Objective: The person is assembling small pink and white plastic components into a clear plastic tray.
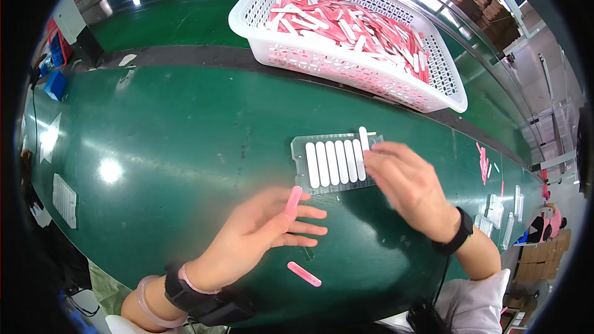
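A clear plastic tray (299, 159) lies on the green table, with several white round-ended strips (331, 162) side by side in its slots. At its right end, my right hand (409, 187) pinches another white strip (363, 138), which sticks up past the tray's far edge; the fingers hide its lower part. My left hand (250, 226), near the tray's front left corner, holds a pink round-ended strip (294, 199) between thumb and index finger. Its other fingers are spread. Below that hand, a second pink strip (304, 274) lies on the table.
Beyond the tray stands a white perforated basket (334, 57) heaped with pink and white strips (346, 21). Pink pieces (482, 164) and several clear trays (494, 211) lie at the right. Another tray (64, 201) and a blue box (55, 85) are at the left.
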A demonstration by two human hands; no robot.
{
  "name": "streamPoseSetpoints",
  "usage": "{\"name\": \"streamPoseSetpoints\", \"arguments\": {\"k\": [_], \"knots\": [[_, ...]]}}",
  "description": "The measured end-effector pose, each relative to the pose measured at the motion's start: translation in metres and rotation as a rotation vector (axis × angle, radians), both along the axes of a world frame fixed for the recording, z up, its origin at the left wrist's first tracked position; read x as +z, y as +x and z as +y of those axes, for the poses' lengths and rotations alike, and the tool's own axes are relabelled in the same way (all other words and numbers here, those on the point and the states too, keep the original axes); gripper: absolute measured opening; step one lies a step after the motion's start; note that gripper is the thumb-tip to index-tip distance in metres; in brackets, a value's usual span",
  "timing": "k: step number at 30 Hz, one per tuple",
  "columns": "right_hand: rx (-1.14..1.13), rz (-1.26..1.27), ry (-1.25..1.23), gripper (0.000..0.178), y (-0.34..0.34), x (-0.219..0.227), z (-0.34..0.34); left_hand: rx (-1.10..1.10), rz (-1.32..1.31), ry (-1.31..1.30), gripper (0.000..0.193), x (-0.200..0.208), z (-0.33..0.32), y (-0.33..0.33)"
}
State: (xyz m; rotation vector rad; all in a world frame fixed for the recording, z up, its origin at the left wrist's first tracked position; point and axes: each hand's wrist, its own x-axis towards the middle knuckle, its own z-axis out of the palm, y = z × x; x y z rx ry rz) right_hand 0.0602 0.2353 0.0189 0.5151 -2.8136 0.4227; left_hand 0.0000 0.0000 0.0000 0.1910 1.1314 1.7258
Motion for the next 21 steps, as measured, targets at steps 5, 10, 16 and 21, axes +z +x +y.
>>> {"name": "streamPoseSetpoints", "arguments": {"k": [5,10,16,21], "knots": [[-0.082,-0.078,-0.012,0.022,0.021,0.018,-0.013,0.009,-0.001,0.001,0.029,0.003,-0.001,0.002],[-0.159,-0.761,-1.199,0.02,0.013,0.012,-0.042,-0.234,-0.005,0.016,0.03,0.01,0.0,0.0],[-0.178,-0.813,-1.296,0.01,-0.007,0.016,-0.027,-0.304,-0.036,-0.029,0.025,0.012,0.001,-0.001],[-0.347,-0.695,-0.707,0.023,-0.039,0.026,0.021,-0.307,-0.004,-0.04,0.025,0.008,-0.001,0.0]]}}
